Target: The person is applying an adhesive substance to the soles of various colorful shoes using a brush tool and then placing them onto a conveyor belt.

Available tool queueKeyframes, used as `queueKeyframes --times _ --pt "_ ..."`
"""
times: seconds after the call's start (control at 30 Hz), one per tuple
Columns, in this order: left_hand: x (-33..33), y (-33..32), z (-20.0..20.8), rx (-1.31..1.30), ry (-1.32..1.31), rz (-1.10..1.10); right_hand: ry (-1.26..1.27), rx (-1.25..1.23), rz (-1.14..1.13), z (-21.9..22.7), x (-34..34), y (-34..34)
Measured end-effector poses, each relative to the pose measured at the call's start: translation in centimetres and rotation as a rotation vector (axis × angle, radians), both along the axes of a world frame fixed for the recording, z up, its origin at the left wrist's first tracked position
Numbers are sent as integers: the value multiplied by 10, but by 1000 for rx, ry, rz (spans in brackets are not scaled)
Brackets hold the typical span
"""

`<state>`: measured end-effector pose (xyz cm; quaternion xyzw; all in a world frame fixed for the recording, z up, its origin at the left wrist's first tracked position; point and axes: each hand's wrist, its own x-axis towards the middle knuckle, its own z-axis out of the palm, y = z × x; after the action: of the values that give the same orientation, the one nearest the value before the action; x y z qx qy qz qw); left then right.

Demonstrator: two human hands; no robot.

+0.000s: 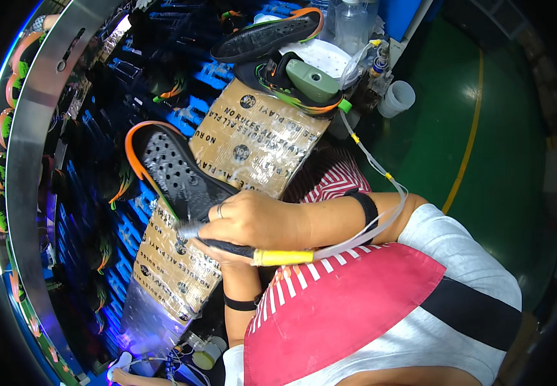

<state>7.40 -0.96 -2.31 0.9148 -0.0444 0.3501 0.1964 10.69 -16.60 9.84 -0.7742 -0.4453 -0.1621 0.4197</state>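
Observation:
My right hand (pixel 252 222) is closed round a brush (pixel 227 247) with a black handle. Yellow tape wraps the brush's rear end, where a clear hose (pixel 362 241) joins it. Its pale, blurred tip is at the side of a black shoe sole (pixel 178 164) with an orange and green rim and a holed inner face. The sole is tilted, toe away from me. Underneath my right hand, my left hand (pixel 229 260) is at the sole's near end and appears to grip it; most of its fingers are hidden.
Beneath lies a tape-covered cardboard board (pixel 252 138). Beyond it are two more soles (pixel 269 37), one bearing a green block (pixel 314 80), plus a white bowl (pixel 330 58), clear bottle (pixel 352 26) and white cup (pixel 397 98). Blue-and-black racks with soles run left. Another person's hand (pixel 122 376) shows lower left.

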Motion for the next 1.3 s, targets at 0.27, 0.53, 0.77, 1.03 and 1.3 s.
queueKeyframes --times 0.27,0.53,0.77,1.03,1.3 --pt "7 20 30 -2387 467 -860 338 286 101 -2 -17 1" --pt "11 22 56 -2232 383 -945 519 323 214 -1 -16 -11" --pt "3 34 72 -2091 353 -1027 669 326 402 1 -17 -22" --pt "24 53 79 -1934 394 -978 660 156 532 -2 -12 -34" --pt "28 42 99 -1815 569 -730 356 -51 489 -9 -10 -39"
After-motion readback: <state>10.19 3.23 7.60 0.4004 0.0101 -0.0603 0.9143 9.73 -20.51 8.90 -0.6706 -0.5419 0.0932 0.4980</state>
